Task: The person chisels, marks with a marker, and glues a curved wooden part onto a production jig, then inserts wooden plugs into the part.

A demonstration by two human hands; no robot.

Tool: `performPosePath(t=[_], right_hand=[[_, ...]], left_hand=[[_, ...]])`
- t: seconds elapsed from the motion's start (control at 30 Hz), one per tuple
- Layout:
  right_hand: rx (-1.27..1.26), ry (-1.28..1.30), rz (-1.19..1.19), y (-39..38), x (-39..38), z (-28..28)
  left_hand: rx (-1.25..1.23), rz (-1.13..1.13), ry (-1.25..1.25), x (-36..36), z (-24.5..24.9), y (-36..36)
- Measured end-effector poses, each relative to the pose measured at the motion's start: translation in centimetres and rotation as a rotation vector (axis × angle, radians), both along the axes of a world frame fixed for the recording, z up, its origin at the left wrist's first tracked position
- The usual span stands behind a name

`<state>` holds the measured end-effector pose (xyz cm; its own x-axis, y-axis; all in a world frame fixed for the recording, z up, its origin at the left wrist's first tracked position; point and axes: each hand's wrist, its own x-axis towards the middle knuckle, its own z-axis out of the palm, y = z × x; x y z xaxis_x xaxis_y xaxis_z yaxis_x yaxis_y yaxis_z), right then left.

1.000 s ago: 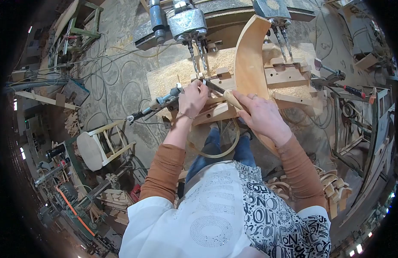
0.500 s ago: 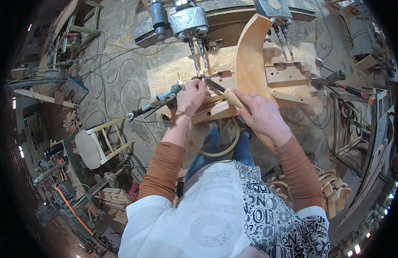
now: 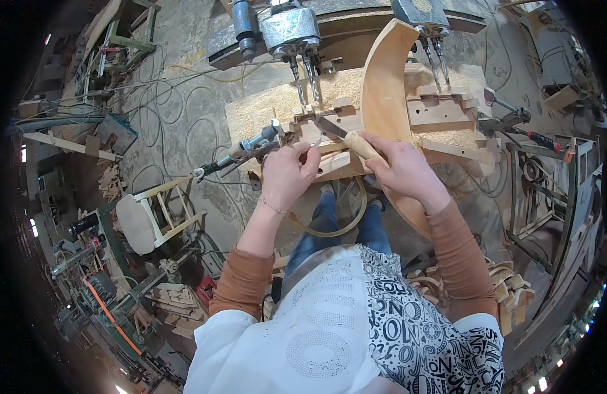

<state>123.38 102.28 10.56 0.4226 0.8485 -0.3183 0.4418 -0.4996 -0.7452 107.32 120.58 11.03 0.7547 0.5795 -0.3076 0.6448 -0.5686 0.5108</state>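
My right hand grips the wooden handle of a chisel, whose metal blade points up-left onto small wooden blocks on the machine table. My left hand hovers just below those blocks, thumb and finger pinched together; whether it holds anything I cannot tell. A long curved wooden piece stands on the table right of the blade, passing behind my right hand. Twin drill bits hang above the blocks.
Sawdust covers the table. A second pair of drill bits hangs at the right. A clamp lever sticks out left of the table. A white stool stands lower left, curved wooden parts lie lower right, cables cross the floor.
My left hand has drawn back from the blocks toward me, fingers now pinched. The right hand keeps the chisel in nearly the same place.
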Motion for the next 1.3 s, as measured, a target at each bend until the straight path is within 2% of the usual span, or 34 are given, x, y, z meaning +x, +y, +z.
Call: performPosePath(t=[0.03, 0.1, 0.13, 0.2, 0.23, 0.3, 0.4, 0.53, 0.73, 0.83, 0.9, 0.93, 1.0, 1.1, 1.13, 1.2, 1.23, 1.3], right_hand=[[0.001, 0.001, 0.0, -0.3, 0.1, -0.6], [0.188, -0.026, 0.008, -0.5, 0.3, -1.3], [0.185, -0.024, 0.012, -0.5, 0.5, -1.0], [-0.008, 0.303, -0.029, -0.3, 1.0, 0.2], [-0.012, 0.307, -0.026, 0.0, 1.2, 0.4], [-0.153, 0.548, -0.066, 0.7, 1.6, 0.2], [-0.094, 0.526, -0.057, 1.6, 1.8, -0.3], [-0.139, 0.523, -0.028, 2.1, 2.6, -1.2], [-0.015, 0.417, 0.077, 2.1, 3.8, -2.7], [-0.104, 0.552, 0.027, 2.2, 4.1, -2.3], [-0.119, 0.781, -0.056, 2.3, 4.3, -2.4], [-0.118, 0.781, -0.049, 2.4, 4.4, -2.5], [-0.09, 0.534, 0.068, 2.5, 4.6, -2.8], [0.038, 0.427, 0.145, 2.7, 5.0, -3.8], [0.037, 0.426, 0.15, 2.7, 5.2, -3.5], [-0.201, 0.79, -0.024, 2.9, 5.4, -2.4], [-0.2, 0.789, -0.021, 2.9, 5.4, -2.3], [-0.191, 0.613, 0.061, 2.9, 5.3, -2.1]], left_hand=[[0.001, 0.0, 0.001, -0.4, 0.2, 0.1], [-0.018, -0.07, -0.273, -1.3, 0.3, 0.0], [-0.02, -0.067, -0.272, -1.6, 0.4, -0.2], [-0.108, -0.01, -0.344, -2.1, 0.3, -0.4], [-0.112, -0.006, -0.34, -2.3, -0.4, -0.4], [-0.017, -0.103, -0.4, -2.7, -1.8, -0.5], [0.124, -0.166, -0.452, -2.2, -2.9, -1.1], [0.12, -0.158, -0.386, -1.6, -3.7, -1.7], [0.125, -0.18, -0.328, -1.5, -4.4, -1.8], [0.147, -0.202, -0.275, -1.1, -4.5, -2.0], [0.188, -0.21, -0.233, -1.0, -4.3, -2.0], [0.192, -0.205, -0.232, -1.0, -4.3, -2.0], [0.18, -0.217, -0.202, -1.0, -4.3, -2.0], [0.179, -0.223, -0.191, -0.8, -4.1, -2.0], [0.18, -0.218, -0.191, -0.8, -4.1, -2.0], [0.196, -0.206, -0.206, -0.8, -4.2, -2.2], [0.199, -0.204, -0.206, -0.8, -4.2, -2.2], [0.192, -0.224, -0.199, -0.8, -4.0, -2.1]])
